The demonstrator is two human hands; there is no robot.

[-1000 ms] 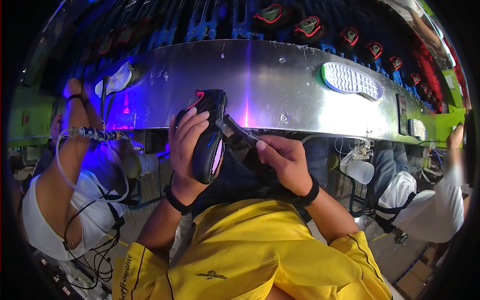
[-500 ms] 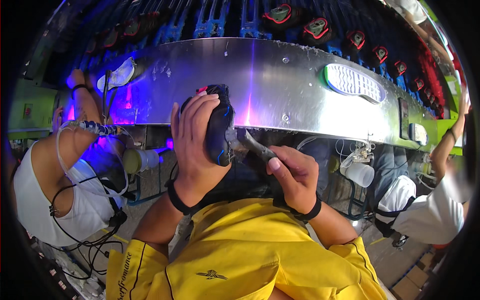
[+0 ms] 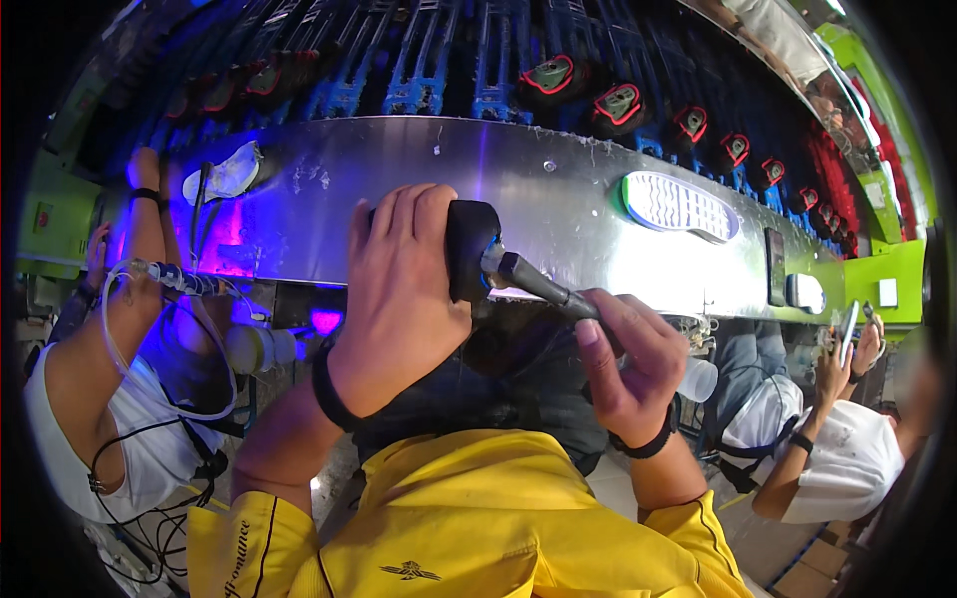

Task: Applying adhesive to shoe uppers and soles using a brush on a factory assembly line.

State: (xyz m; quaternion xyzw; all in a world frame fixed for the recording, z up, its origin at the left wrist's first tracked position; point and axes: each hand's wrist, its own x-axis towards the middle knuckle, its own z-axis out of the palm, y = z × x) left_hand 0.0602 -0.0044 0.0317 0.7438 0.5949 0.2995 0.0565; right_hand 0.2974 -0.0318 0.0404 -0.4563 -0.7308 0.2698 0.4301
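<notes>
My left hand (image 3: 404, 289) is wrapped round a black shoe upper (image 3: 469, 234), holding it tilted above the near edge of the metal table (image 3: 349, 149). Most of the upper's far side is hidden behind my fingers. A dark-handled brush (image 3: 543, 286) is gripped between the thumb and fingers of my right hand (image 3: 633, 364). The brush head meets the upper's right side, at a pale, wet-looking patch (image 3: 492, 257). Further right on the metal lies a white sole (image 3: 683, 206) with a green end.
Several red-edged dark shoes (image 3: 548, 75) stand on a blue-slatted conveyor (image 3: 414, 95) beyond the table. A pale sole (image 3: 224, 172) lies far left under violet light. Co-workers sit on both sides. Pale cups (image 3: 261, 347) hang below the table edge.
The upper has turned in my left hand, hiding most of its blue marks. My right hand has shifted right and lower with the brush. The whole view has moved a little.
</notes>
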